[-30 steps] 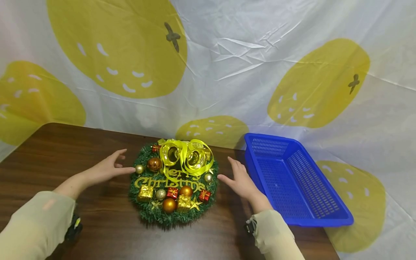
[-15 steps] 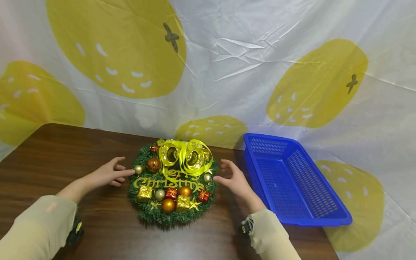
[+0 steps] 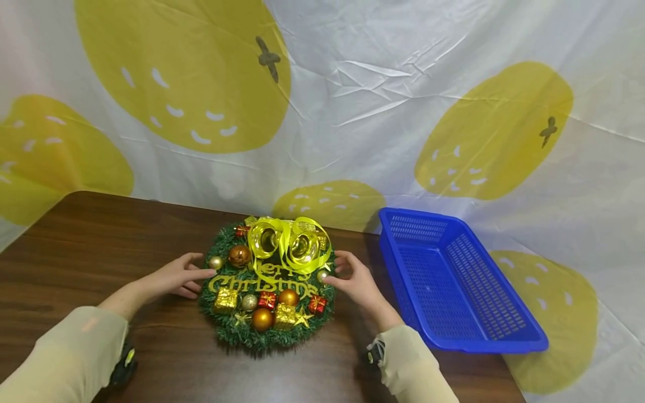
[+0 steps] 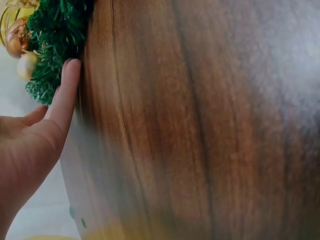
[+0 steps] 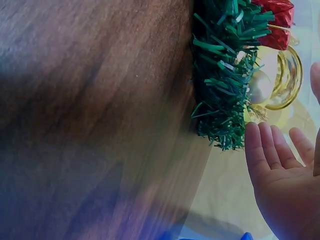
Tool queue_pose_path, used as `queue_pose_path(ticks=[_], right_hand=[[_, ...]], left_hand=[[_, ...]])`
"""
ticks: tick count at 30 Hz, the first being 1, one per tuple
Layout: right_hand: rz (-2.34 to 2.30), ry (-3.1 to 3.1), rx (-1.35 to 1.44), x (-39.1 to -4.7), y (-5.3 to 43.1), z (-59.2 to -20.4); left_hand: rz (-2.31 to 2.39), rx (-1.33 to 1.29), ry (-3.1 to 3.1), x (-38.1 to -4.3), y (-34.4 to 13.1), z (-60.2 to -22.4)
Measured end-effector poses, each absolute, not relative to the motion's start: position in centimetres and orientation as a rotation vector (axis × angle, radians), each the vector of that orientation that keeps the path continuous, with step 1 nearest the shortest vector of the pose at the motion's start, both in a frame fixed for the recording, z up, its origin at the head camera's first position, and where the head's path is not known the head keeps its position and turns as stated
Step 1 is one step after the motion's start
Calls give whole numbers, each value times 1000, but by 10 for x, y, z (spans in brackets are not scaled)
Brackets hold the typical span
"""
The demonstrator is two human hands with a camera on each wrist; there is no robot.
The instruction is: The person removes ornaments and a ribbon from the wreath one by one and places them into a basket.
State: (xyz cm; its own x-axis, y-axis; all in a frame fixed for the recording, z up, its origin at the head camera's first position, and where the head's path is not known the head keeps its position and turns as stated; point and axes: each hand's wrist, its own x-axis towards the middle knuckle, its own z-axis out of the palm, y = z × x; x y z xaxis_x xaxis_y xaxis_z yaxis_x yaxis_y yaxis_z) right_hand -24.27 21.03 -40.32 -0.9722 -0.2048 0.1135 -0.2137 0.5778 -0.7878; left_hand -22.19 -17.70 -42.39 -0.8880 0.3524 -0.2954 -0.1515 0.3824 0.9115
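Wreath: round and green, lying flat on the brown table, between the two hands.
Bells: two shiny gold ones at the far side of the wreath, with a loopy yellow ribbon.
Letters: gold, across the middle, reading "Merry" and most of "Christmas".
Trimmings: orange balls, little red boxes, gold boxes and gold stars.
Left hand: fingers loose and almost straight, holding nothing, with fingertips at the wreath's left edge.
Right hand: fingers nearly straight, thumb apart, gripping nothing; thumb tip by a small pale ball. I cannot tell if it touches.
Basket: blue, full of little holes, right of the right hand.
Cloth: pale, with big yellow shapes, behind the table.
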Motion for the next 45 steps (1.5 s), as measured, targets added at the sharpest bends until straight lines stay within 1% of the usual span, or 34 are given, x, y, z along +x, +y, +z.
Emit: queue_pose_path(ticks=[15,45], right_hand=[[1467,-2788,369,-245,206,-414],[1358,-2818,357,-251,202,-423]], left_hand=[[1542,206,2197,-216,-178,-427],[1563,178,2318,-214,-173,-437]])
